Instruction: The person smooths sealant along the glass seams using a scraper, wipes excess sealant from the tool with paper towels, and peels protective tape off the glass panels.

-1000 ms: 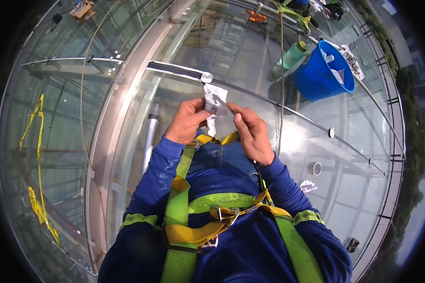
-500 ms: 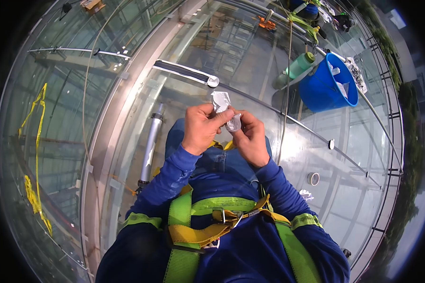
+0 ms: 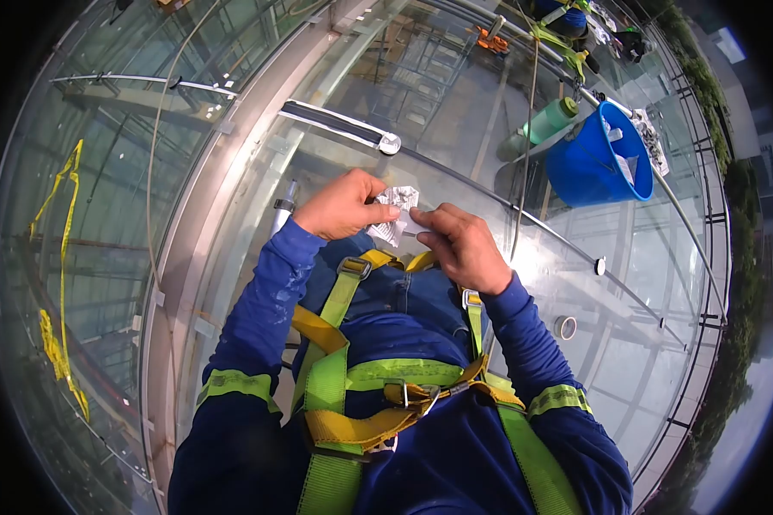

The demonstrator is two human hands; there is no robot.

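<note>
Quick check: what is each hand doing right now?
Left hand: closed on the crumpled white paper.
Right hand: fingers pinching the same paper's other side.

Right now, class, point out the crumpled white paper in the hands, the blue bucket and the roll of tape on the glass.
crumpled white paper (image 3: 395, 213), head view, on its creased middle between the hands.
blue bucket (image 3: 586, 167), head view, on its outer wall.
roll of tape (image 3: 565, 327), head view, on its ring.
</note>
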